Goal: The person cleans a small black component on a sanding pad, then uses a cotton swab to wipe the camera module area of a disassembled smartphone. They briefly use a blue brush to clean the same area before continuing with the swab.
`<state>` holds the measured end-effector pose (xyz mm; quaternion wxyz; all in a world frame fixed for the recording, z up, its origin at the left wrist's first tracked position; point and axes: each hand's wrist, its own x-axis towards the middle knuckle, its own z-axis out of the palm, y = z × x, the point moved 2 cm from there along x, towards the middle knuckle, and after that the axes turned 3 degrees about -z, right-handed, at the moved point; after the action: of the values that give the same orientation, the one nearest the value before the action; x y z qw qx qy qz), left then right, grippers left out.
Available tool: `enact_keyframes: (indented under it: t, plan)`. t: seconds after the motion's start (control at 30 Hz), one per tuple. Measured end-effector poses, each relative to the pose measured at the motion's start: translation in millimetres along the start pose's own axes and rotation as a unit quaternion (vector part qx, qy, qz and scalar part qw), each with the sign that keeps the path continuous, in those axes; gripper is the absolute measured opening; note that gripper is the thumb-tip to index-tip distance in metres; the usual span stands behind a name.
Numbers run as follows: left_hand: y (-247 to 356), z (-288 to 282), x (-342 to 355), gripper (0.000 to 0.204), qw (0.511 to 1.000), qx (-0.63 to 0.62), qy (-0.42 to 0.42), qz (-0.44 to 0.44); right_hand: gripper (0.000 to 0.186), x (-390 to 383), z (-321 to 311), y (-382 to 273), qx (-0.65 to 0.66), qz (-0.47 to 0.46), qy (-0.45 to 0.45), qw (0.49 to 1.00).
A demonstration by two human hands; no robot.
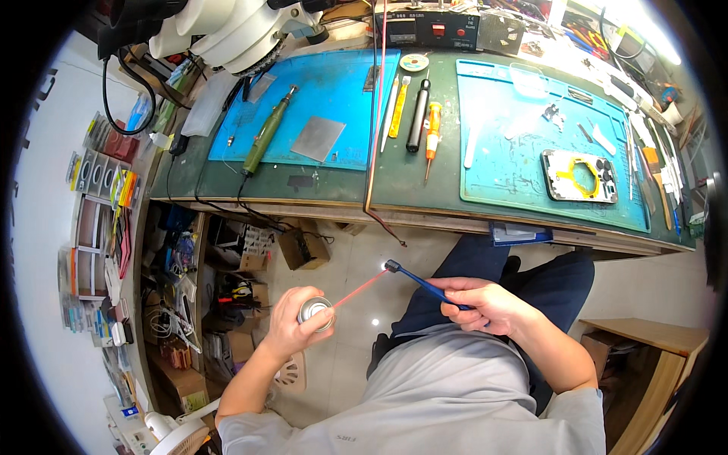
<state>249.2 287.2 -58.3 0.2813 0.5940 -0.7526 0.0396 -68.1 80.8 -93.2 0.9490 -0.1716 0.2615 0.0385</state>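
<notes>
Currently, a blue brush is gripped by its handle in the right hand, short of the table, its long axis slanting up and leftward to a dark head. By the curled left hand a spray can is held, its red straw aimed up and rightward at that head. Beyond, a phone frame, an orange-handled screwdriver and a green tool are laid out.

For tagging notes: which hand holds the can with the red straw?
The left hand, wrapped round the can; the red straw points toward the black head of a blue tool, which the right hand holds instead.
</notes>
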Motion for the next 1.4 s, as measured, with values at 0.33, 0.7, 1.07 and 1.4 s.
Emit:
enact_keyframes:
  t: [0.33,0.7,1.07,1.4]
  plan:
    - [0.2,-1.7,3.6,0.075,1.0,0.003,-0.021,0.005,0.059,1.2,0.7,-3.1,-0.001,0.002,0.014,1.0]
    - [-3.8,-0.8,-0.8,0.072,1.0,0.005,-0.014,-0.016,0.06,1.0,0.1,-5.8,-0.027,0.003,0.039,0.999]
    - [-152.4,-120.2,29.1,0.076,0.826,0.01,0.506,-0.247,0.055,13.5,4.3,9.9,-0.055,0.028,-0.007,0.998]
    - [-371.6,-172.5,71.8,0.078,0.801,0.3,0.47,-0.218,0.047,-79.3,34.4,-17.5,-0.466,-0.229,0.08,0.851]
